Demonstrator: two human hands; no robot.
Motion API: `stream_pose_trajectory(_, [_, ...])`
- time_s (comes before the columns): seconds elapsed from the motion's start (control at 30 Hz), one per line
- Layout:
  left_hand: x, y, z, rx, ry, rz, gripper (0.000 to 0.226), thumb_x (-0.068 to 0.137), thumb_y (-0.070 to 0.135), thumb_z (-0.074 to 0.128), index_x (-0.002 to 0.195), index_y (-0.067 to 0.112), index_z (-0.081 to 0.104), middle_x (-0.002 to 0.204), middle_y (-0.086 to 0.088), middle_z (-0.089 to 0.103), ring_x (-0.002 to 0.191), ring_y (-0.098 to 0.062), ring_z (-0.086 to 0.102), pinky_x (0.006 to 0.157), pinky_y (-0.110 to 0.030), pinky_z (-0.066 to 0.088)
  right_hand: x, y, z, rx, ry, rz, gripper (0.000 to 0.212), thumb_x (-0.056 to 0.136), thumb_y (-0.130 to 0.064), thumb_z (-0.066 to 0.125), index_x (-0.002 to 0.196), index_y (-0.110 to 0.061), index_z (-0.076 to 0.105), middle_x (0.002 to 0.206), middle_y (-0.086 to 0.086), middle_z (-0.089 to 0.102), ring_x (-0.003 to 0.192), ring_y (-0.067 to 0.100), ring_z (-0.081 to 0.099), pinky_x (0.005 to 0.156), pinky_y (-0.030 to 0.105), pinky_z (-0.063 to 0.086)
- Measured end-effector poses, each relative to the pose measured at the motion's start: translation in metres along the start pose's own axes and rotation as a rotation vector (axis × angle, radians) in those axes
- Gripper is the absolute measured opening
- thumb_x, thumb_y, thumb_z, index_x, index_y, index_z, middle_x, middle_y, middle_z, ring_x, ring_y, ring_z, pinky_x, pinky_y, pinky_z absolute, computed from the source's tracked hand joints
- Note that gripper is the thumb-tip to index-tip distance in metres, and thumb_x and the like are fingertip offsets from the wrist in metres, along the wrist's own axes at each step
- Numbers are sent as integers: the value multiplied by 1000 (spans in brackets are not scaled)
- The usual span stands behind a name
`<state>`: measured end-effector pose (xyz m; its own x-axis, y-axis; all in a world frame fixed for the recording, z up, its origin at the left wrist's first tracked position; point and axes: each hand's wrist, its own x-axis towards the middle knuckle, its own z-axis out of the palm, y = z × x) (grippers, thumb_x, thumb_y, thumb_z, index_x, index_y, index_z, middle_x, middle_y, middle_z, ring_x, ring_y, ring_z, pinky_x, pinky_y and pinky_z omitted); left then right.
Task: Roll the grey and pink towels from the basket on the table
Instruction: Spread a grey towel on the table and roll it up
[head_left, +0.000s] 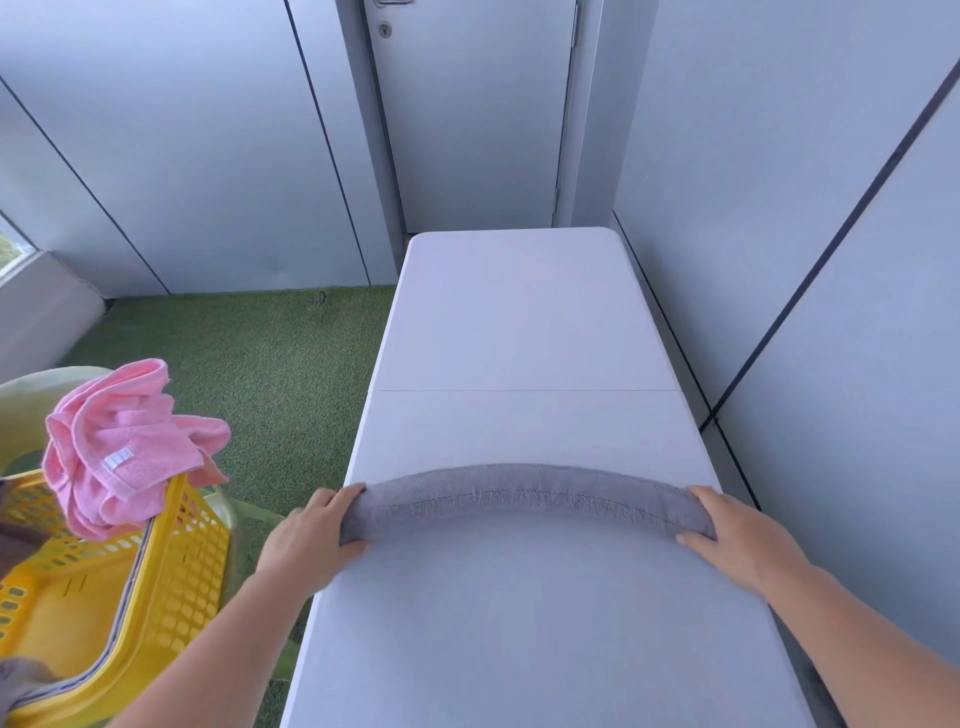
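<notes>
Holding rolled grey towel (527, 496) crosswise on table (519, 312), left hand (311, 535) and right hand (732, 535) curled round its ends. Pink towel (124, 441) unrolled, draped over basket (171, 561) rim. Risk: roll loosening on release if outer edge left uppermost.

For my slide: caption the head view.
Left hand and right hand grip a rolled grey terry towel on a white plastic table.

We are looking at pale grey panelled walls (182, 130) with dark seams. A grey door (472, 114) is standing beyond the far edge of the white table (519, 312). Green turf (249, 353) is spreading out left of it; daylight is coming through a window (13, 244) at far left.
</notes>
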<state>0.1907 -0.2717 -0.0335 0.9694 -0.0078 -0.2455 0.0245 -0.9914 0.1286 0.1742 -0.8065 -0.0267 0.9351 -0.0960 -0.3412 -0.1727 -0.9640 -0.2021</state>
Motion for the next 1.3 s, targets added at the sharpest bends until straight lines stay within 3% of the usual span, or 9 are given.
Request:
stream_pose_trajectory(0.17, [-34,36,29,-39,100,-185,75,78,56,67,144,33,40,118,-2,52,98,-31,55,76,-42,50,-30,-25,35,63,70,50,46,89,-60,48,121,-28,40,111,-3,55,91,23,61,69,36,48])
stream_pose_trajectory(0.3, [-60,97,40,-146,15,-158,81,79,63,59,147,30,30,120,2,47,106,-26,58,83,-39,47,-54,-78,62,99,125,79,44,90,-61,46,105,-19,46,102,3,57,85,28,65,68,38,50])
stream_pose_trajectory(0.5, [-87,202,58,-347,-146,-37,107,78,61,61,157,15,5,137,0,32,113,-25,59,81,-34,43,-68,-159,78,245,35,48,112,56,-93,-12,108,-16,49,109,7,58,102,28,62,81,39,47])
stream_pose_trajectory(0.63, [-98,211,64,-517,-243,71,101,78,37,55,159,21,-2,147,5,34,119,-16,57,85,-25,46,-69,-167,61,390,-8,85,109,51,-99,44,122,-16,47,118,3,55,114,24,55,91,39,48])
stream_pose_trajectory(0.77, [-103,185,56,-562,-383,258,71,78,13,44,140,49,45,138,6,54,124,-7,52,105,-20,38,-69,-149,41,187,-36,-36,144,42,-96,53,152,-13,11,150,-1,30,131,23,36,102,43,40])
stream_pose_trajectory(0.9, [-98,174,47,-515,-412,499,79,78,9,37,109,82,42,138,11,51,129,0,46,112,-19,31,-63,-132,31,-98,-42,-280,137,48,-87,56,155,-18,5,154,-6,24,137,20,27,108,43,31])
stream_pose_trajectory(1.07, [-79,189,14,-346,-167,643,38,86,29,51,121,39,61,114,16,64,108,-7,52,93,-33,48,-55,-133,29,-259,-68,-548,109,68,-55,63,155,-17,8,158,-3,19,143,19,17,115,45,18])
stream_pose_trajectory(1.17, [-66,192,9,-59,26,683,72,81,54,56,146,35,33,141,11,43,128,-17,37,111,-36,33,-53,-135,25,-332,-62,-594,106,71,-49,64,154,-16,9,159,-1,14,146,21,9,119,48,8])
stream_pose_trajectory(1.3, [-44,185,14,176,-81,594,121,73,74,64,159,19,-2,167,-1,-2,153,-22,-7,123,-43,-9,-52,-146,32,-355,-83,-531,127,60,-62,75,154,-14,5,160,4,11,148,26,5,119,54,7])
